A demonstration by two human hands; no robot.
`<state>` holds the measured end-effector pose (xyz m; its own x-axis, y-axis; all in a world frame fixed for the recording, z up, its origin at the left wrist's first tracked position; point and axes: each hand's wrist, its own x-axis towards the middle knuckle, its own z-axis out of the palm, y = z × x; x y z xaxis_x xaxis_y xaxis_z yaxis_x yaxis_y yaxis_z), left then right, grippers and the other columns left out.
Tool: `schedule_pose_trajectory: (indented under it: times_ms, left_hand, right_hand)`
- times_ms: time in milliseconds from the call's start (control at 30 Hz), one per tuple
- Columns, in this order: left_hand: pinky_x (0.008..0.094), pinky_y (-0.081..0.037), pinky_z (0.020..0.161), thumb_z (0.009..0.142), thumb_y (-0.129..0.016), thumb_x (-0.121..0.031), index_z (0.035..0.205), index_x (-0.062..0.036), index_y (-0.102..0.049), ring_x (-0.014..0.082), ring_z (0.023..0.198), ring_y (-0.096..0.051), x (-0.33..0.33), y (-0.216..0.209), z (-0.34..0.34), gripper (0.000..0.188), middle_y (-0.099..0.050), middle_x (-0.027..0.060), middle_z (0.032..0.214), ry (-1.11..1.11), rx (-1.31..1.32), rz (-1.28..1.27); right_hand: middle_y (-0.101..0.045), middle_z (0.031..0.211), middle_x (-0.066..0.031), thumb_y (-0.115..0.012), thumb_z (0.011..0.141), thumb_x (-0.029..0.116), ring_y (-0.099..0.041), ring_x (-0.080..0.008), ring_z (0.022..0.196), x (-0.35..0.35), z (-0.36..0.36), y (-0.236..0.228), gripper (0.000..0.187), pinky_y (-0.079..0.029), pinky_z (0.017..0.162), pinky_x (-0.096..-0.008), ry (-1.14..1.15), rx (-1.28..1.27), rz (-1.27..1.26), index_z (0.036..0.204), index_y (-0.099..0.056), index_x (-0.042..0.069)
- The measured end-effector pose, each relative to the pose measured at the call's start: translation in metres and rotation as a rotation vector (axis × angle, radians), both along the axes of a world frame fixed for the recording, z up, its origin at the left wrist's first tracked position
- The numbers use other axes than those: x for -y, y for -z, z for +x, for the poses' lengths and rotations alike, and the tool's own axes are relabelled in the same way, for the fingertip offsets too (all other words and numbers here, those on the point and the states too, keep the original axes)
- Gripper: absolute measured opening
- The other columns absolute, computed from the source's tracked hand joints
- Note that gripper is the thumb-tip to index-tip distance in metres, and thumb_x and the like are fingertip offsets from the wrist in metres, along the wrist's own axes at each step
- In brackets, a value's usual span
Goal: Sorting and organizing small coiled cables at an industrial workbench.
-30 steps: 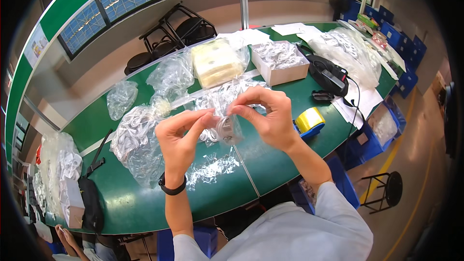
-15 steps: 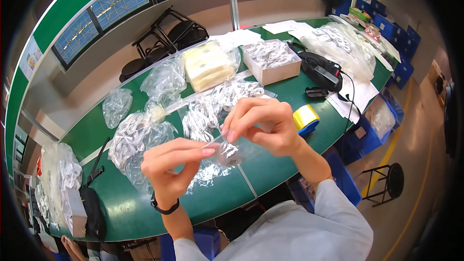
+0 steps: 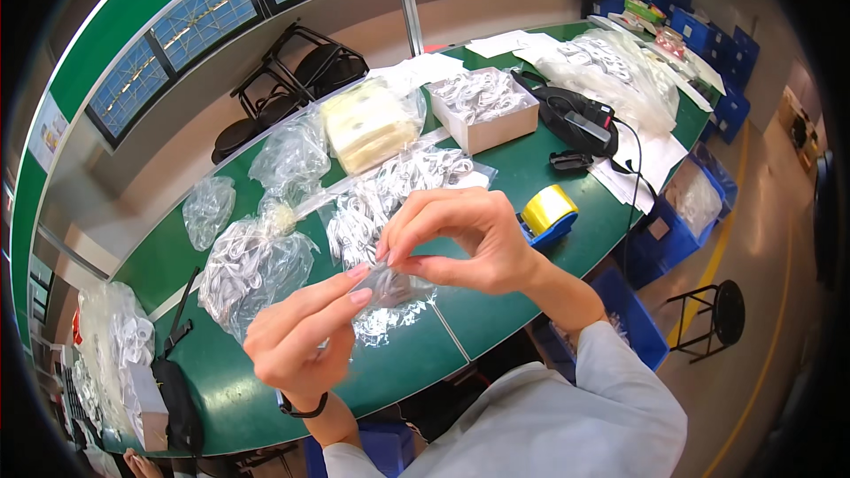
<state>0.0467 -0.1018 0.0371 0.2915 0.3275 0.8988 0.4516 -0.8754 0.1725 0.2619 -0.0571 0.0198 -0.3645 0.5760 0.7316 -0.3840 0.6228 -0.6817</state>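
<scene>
A small clear plastic bag (image 3: 387,287) is held up over the bench between both hands; something pale shows faintly through it. My right hand (image 3: 465,237) pinches its upper edge between thumb and fingertips. At the left edge of the bag, the fingertips of my left hand (image 3: 305,332) are closed on the film, its thumb partly hidden. Behind the hands, bundled white cables (image 3: 356,223) lie on a clear plastic sheet. Shiny clear packets (image 3: 390,326) rest on the green bench (image 3: 243,381) below. A blue tape dispenser with a yellow roll (image 3: 549,214) stands right of my right hand.
More white cables fill a bag (image 3: 232,270) on the left and a cardboard box (image 3: 491,131) at the back. Beside the box are a yellowish stack (image 3: 370,124) and a black pouch (image 3: 575,122). Blue bins (image 3: 660,243) flank the bench. Another person's hand (image 3: 140,464) shows at lower left.
My hands and the bag have moved slightly left in the picture. The right fingers have shifted along the bag's edge, and my left fingers have come nearer them. The whole view has shifted a little.
</scene>
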Motion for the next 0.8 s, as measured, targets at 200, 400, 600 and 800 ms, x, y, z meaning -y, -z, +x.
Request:
schedule_pose_trajectory:
  times_ms: [200, 400, 600, 800]
  left_hand:
    - [0.0266, -0.056, 0.062, 0.065, -0.068, 0.008, 0.091, -0.0004, -0.075, 0.0243, 0.072, -0.074, -0.001, 0.001, -0.007, 0.028, -0.075, 0.0176, 0.09, 0.091, 0.042, -0.042]
    - [0.0347, -0.057, 0.086, 0.069, -0.078, -0.007, 0.115, 0.0053, -0.066, 0.024, 0.091, -0.074, -0.005, 0.008, 0.007, 0.049, -0.074, 0.0169, 0.099, 0.208, 0.438, -0.529]
    - [0.0217, -0.052, 0.068, 0.084, -0.075, 0.003, 0.095, 0.005, -0.076, 0.0115, 0.076, -0.069, -0.014, 0.02, 0.016, 0.012, -0.075, 0.0087, 0.083, 0.138, 0.468, -0.683]
    - [0.0217, -0.052, 0.068, 0.085, -0.075, 0.0, 0.093, 0.0056, -0.075, 0.0109, 0.073, -0.069, -0.018, 0.021, 0.025, 0.01, -0.075, 0.0102, 0.086, 0.137, 0.587, -0.765]
  right_hand:
    - [-0.068, 0.095, -0.016, -0.069, 0.077, -0.015, -0.068, -0.0265, 0.095, -0.002, 0.006, -0.001, 0.018, -0.054, 0.087, -0.037, 0.008, -0.033, -0.071, 0.092, -0.069, -0.005]
    - [-0.069, 0.096, -0.0156, -0.068, 0.076, -0.016, -0.069, -0.0257, 0.095, 0.0, 0.006, -0.001, 0.023, -0.056, 0.085, -0.0358, 0.179, 0.092, 0.161, 0.095, -0.07, -0.003]
    - [-0.069, 0.095, -0.0156, -0.069, 0.077, -0.016, -0.07, -0.026, 0.095, 0.008, -0.003, 0.001, 0.022, -0.056, 0.084, -0.0351, 0.373, 0.059, 0.248, 0.095, -0.069, -0.002]
    - [-0.067, 0.103, -0.011, -0.069, 0.087, -0.006, -0.066, -0.0188, 0.098, 0.001, 0.001, 0.009, 0.025, -0.054, 0.094, -0.033, 0.286, -0.082, -0.222, 0.111, -0.065, -0.003]
